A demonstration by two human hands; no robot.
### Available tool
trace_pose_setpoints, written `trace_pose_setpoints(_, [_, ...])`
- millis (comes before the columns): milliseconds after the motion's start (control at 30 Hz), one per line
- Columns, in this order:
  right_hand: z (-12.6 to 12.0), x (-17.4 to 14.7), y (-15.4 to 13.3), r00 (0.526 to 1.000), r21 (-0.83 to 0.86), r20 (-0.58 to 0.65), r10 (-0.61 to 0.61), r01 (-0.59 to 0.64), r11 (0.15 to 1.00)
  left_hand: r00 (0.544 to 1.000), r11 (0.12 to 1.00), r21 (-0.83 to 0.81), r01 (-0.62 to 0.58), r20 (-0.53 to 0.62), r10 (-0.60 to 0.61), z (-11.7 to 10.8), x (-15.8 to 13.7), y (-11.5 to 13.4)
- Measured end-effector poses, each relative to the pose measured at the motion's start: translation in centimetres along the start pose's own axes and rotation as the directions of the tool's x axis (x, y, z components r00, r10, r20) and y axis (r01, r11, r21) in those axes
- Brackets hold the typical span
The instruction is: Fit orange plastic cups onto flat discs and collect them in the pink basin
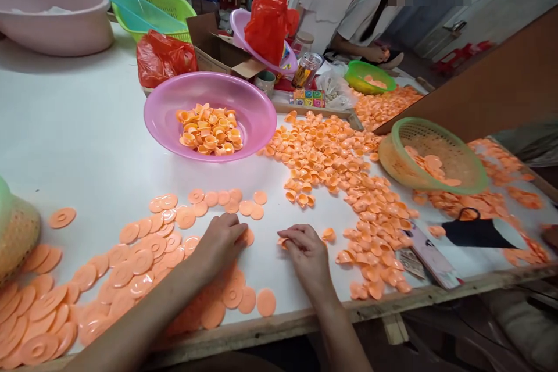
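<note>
My left hand (224,239) is over the white tabletop with its fingers curled at a small orange plastic saucer (249,237), whose edge shows past the fingertips. My right hand (305,251) pinches a small orange toy cup (282,242), mostly covered by the fingers. Flat orange saucers (142,261) lie overlapping around and under my left forearm. Right of my right hand spreads a heap of orange toy cups (322,148), with a single cup (328,235) close by. Beyond both hands, a pink basin (163,122) holds a pile of cups with saucers.
Green baskets stand at right (394,157) and left (20,238). A phone (431,256) and a black mask (477,229) lie at right. Behind are a red bag (165,61), a cardboard box (222,55) and a jar (307,70). A co-worker (360,23) sits across.
</note>
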State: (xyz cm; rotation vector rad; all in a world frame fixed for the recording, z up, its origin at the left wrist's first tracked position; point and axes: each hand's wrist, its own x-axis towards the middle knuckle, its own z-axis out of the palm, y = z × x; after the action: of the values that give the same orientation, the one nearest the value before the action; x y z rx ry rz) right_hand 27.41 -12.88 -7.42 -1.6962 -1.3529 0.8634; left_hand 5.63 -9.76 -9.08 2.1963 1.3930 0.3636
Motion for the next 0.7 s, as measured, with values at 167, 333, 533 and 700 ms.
trace_pose_setpoints(167, [1.7, -0.1, -0.4, 0.994, 0.034, 0.049, 0.102, -0.104, 0.994, 1.0, 0.981, -0.193, -0.012, 0.01, 0.014, 1.4, 0.8, 1.2])
trace_pose_setpoints(333, [2.9, 0.4, -0.3, 0.98, -0.013, 0.097, 0.173, -0.173, 0.985, 0.999, 0.98, -0.196, -0.019, -0.041, 0.011, 2.2, 0.6, 0.8])
trace_pose_setpoints(533, [4.2, 0.6, -0.9, 0.974, -0.057, 0.158, 0.164, -0.156, 0.986, 1.0, 0.973, -0.231, 0.011, -0.01, -0.014, 1.9, 0.9, 1.1])
trace_pose_setpoints(700, [4.0, 0.9, -1.2, 0.968, -0.098, 0.185, 0.172, -0.156, 0.983, 0.978, 0.884, -0.419, 0.206, 0.117, -0.172, 0.4, 1.8, 2.2])
